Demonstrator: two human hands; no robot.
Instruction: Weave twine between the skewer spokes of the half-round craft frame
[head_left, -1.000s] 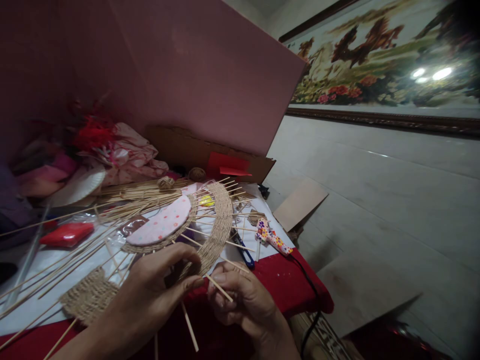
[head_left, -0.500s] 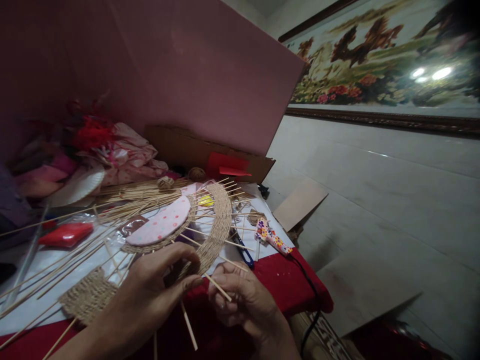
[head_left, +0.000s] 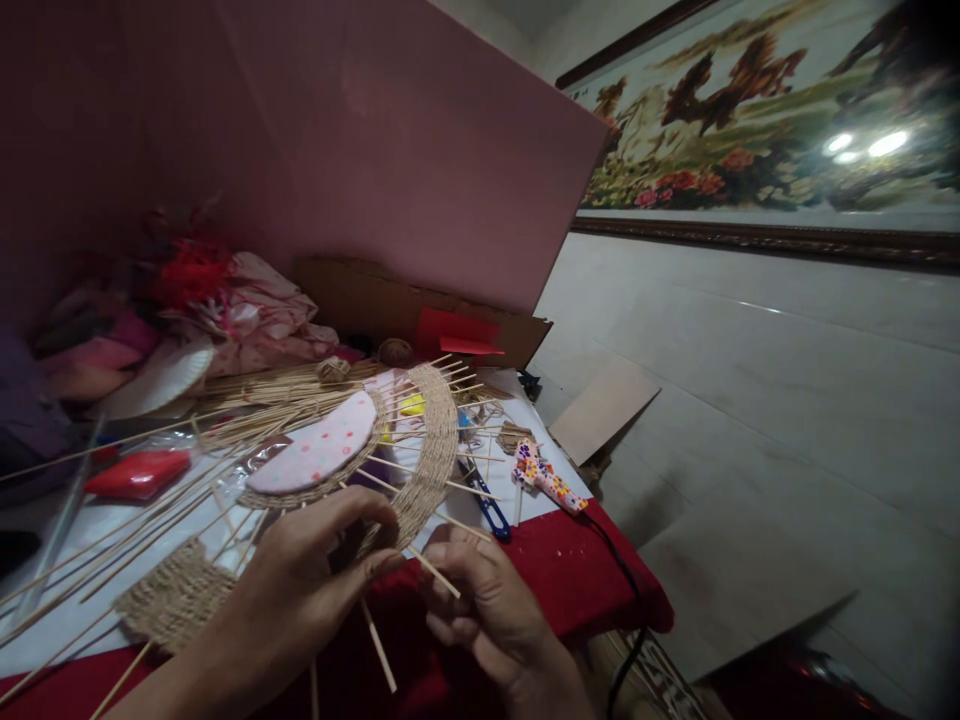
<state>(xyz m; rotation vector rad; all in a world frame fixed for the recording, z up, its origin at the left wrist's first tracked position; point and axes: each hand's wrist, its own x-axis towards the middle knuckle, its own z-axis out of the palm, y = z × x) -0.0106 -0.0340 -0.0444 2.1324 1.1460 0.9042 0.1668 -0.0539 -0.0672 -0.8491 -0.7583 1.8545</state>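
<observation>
A pale tiled wall with a framed horse picture rises behind and to the right of the twine-woven arc, our landmark; a pink panel stands behind it. Below the arc lie a white sheet and a red cloth.

The arc bends around the outer side of a polka-dot pad, with thin sticks running between them and poking out past its outer edge. Our left hand grips the arc's near end between thumb and fingers. Our right hand is near the left but apart from it, fingers bent beside a projecting stick — whether they pinch that stick or a strand, we cannot tell.

Right of the arc we see a blue-handled tool and a flower-patterned glue gun with its cord; left of it, a woven twine panel and a red packet.

As we judge it, a hard sideways pull on one stick could snap it or skew the spacing. A slack left grip might let the rows loosen — and a sleeve catching the long sticks could drag the whole arc askew.
</observation>
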